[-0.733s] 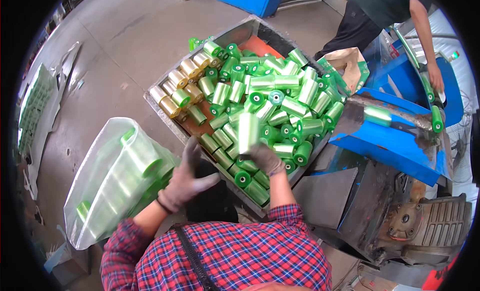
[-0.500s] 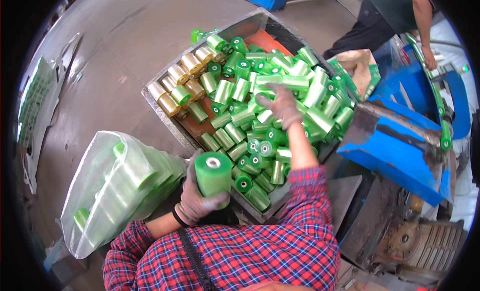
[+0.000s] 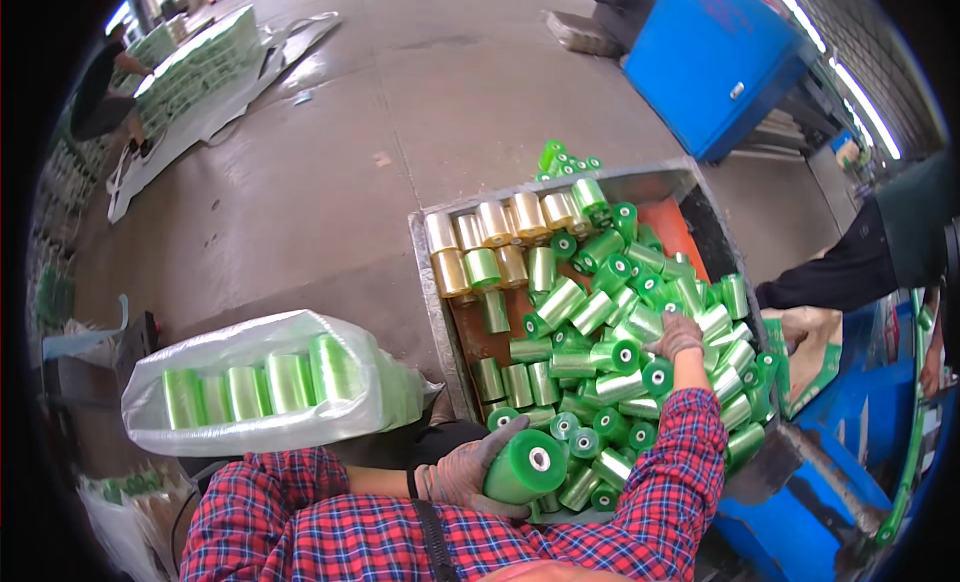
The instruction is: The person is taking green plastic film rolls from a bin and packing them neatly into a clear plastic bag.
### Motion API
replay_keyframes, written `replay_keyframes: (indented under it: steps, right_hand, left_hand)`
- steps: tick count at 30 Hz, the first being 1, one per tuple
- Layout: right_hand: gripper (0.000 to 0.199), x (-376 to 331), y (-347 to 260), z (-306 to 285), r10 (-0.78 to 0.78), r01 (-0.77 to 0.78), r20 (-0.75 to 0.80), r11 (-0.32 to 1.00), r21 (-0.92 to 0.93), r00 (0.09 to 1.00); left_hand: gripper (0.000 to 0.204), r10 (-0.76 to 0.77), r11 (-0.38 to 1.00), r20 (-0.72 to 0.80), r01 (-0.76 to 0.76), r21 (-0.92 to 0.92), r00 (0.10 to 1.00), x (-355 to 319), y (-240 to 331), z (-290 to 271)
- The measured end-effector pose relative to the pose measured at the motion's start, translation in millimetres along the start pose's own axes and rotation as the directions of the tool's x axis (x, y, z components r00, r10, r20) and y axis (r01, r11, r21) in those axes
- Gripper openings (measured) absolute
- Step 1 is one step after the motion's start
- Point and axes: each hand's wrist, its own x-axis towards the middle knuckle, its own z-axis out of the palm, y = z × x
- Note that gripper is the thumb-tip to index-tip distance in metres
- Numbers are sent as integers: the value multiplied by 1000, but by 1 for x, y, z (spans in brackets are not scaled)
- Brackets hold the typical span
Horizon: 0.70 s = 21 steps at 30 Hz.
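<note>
My gloved left hand (image 3: 455,474) is wrapped round a large roll of green plastic film (image 3: 522,469), held close to my body with its cored end tilted up. My right arm stretches over a metal bin (image 3: 441,332) heaped with green film rolls. Deep in the heap, the gloved right hand (image 3: 680,338) has its fingers bent round a green film roll (image 3: 644,324); part of that grip is covered by the hand itself. Gold-tinted rolls (image 3: 494,224) stand in rows at the bin's far left corner. Left of me lies a clear plastic bag (image 3: 290,444) with several green rolls (image 3: 249,393) lined up inside.
A blue cabinet (image 3: 700,67) stands beyond the bin. At the right are a person's dark-clothed leg (image 3: 835,272), an open paper sack (image 3: 808,347) and blue machinery (image 3: 790,502). More rolls (image 3: 565,162) lie behind the bin. Another person (image 3: 105,92) is by wrapped stacks at far left.
The view has swung, so the bin appears turned and lower. My right hand, its fingers spread before, now closes on a roll. The left hand still holds its roll, now tilted more.
</note>
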Motion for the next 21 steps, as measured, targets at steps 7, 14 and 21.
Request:
replay_keyframes:
  steps: [7,14,21]
  right_hand:
    - [82,-58,-23,7,71,-105,302,990,96,951]
    - [73,-116,-100,119,-347,89,91,469,879,933]
    - [82,-248,-167,99,-326,-145,-134,-701,698,936]
  left_hand:
    - [108,-190,982,16,190,17,982,0,18,-3]
    - [101,-96,994,-121,88,-71,988,-37,25,-1]
    - [83,415,624,-414,78,778,810,-109,160,-161]
